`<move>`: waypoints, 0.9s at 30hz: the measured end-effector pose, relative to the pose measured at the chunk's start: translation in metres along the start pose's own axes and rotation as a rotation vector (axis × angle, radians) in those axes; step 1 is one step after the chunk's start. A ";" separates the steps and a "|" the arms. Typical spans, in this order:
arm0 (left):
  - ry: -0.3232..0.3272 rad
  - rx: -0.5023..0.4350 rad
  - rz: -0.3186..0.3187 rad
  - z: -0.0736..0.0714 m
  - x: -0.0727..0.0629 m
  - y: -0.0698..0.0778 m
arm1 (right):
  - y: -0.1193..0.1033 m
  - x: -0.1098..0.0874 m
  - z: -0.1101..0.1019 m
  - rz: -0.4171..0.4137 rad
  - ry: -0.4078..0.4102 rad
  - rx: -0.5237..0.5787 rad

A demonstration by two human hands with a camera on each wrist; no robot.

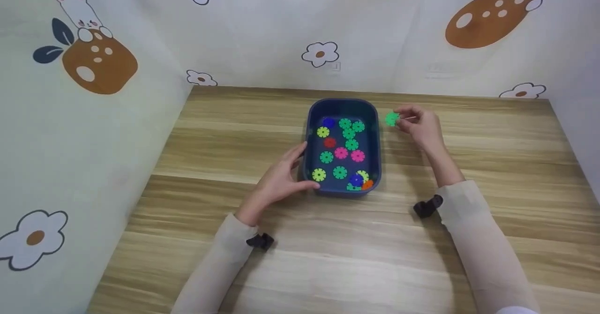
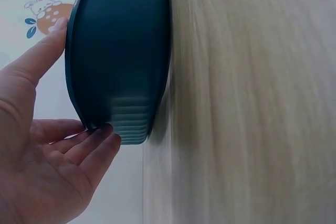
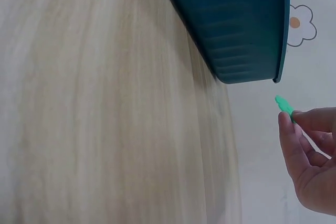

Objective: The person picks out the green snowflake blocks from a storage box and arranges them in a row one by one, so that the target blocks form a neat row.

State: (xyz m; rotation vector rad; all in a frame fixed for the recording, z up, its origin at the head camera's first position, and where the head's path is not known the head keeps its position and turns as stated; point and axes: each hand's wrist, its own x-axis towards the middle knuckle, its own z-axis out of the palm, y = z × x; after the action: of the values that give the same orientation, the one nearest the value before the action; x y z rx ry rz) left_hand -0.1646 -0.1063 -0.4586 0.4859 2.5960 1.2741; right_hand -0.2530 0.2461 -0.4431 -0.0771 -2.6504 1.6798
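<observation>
A dark blue plastic bin (image 1: 378,154) stands on the table with several notched plastic discs inside: green (image 1: 340,172), yellow (image 1: 318,175), pink (image 1: 357,155), red (image 1: 330,142), blue (image 1: 328,123) and orange (image 1: 367,185). My left hand (image 1: 277,179) holds the bin at its near left corner, thumb at the near rim and fingers along the left side. In the left wrist view those fingers curl against the bin's wall (image 2: 118,51). Just right of the bin, my right hand (image 1: 422,125) pinches a green notched disc (image 1: 391,119) between thumb and fingertips, above the table.
The wood-grain table (image 1: 225,136) meets a patterned back wall (image 1: 262,33) and side walls. Each sleeve carries a small black wrist camera, one at the left wrist (image 1: 260,242) and another at the right wrist (image 1: 428,206).
</observation>
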 end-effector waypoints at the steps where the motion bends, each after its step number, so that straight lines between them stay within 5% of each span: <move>1: 0.000 0.004 0.000 0.000 0.000 0.000 | 0.001 0.000 0.000 0.007 -0.004 -0.012; 13: -0.007 0.024 0.005 -0.001 -0.001 -0.001 | 0.012 0.001 -0.003 0.057 -0.026 -0.179; 27: -0.014 0.025 -0.017 -0.002 -0.001 0.002 | 0.019 0.005 -0.004 0.075 -0.076 -0.138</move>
State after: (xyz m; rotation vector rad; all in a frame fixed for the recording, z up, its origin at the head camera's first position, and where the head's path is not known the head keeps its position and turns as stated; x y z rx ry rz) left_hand -0.1635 -0.1072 -0.4562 0.4748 2.6019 1.2303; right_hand -0.2566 0.2579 -0.4587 -0.1167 -2.8513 1.5479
